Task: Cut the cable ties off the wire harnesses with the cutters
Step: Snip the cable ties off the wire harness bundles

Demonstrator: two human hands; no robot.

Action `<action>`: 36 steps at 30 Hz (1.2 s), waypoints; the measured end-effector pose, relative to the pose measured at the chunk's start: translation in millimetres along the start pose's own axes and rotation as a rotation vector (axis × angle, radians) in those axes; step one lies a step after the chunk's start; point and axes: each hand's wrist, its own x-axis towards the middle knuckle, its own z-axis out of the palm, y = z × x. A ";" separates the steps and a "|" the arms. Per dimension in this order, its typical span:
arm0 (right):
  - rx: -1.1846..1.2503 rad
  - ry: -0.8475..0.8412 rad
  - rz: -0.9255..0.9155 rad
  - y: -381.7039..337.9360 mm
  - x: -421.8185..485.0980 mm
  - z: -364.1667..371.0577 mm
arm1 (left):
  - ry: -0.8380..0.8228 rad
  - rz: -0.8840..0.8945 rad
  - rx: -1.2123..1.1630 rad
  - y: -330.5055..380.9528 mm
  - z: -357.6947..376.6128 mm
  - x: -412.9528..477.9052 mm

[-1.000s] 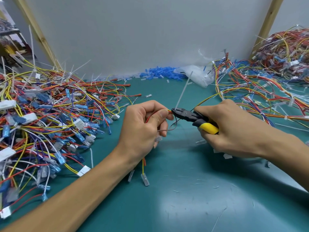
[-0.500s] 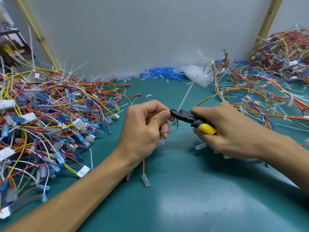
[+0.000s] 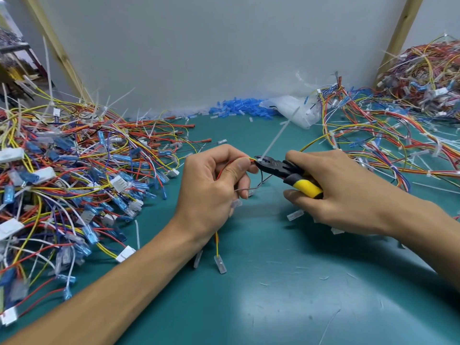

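Mid-frame, the left hand [image 3: 209, 190] pinches the wire harness [image 3: 216, 245] in curled fingers [image 3: 239, 168]. The right hand [image 3: 348, 192] grips the cutters [image 3: 276, 168], their nose still at the cable tie [image 3: 278, 135], whose tail has leaned rightward; the cut looks imminent.

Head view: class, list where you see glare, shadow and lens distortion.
Head view: pale glare patch on the teal table mat near the bottom; soft shadow beneath the right hand and forearm; the two bare wooden posts slant, likely wide-angle distortion; centre looks sharp.

A single head-worn wide-angle view looks forward and down, close over the teal surface [image 3: 286, 295], toward the grey back wall [image 3: 224, 46].
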 end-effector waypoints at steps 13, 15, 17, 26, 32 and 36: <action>0.147 -0.057 0.079 -2.9 -3.1 -5.8 | -0.014 0.041 0.023 -1.9 0.1 -0.5; 0.147 -0.063 0.080 -5.7 -4.3 -7.5 | -0.021 0.045 0.015 -2.4 -0.3 -0.9; 0.152 -0.064 0.083 -6.7 -4.2 -6.9 | -0.030 0.052 0.018 -2.4 -1.5 -0.8; 0.021 0.093 -0.035 -6.2 -1.0 -3.7 | -0.236 -0.107 -0.197 0.3 -8.5 4.6; -0.044 0.091 -0.032 -4.2 -1.3 -2.6 | -0.218 -0.080 -0.138 2.8 -5.7 2.0; -0.063 0.034 -0.024 -6.0 -1.6 -2.7 | -0.224 0.007 -0.031 2.6 -4.3 -1.3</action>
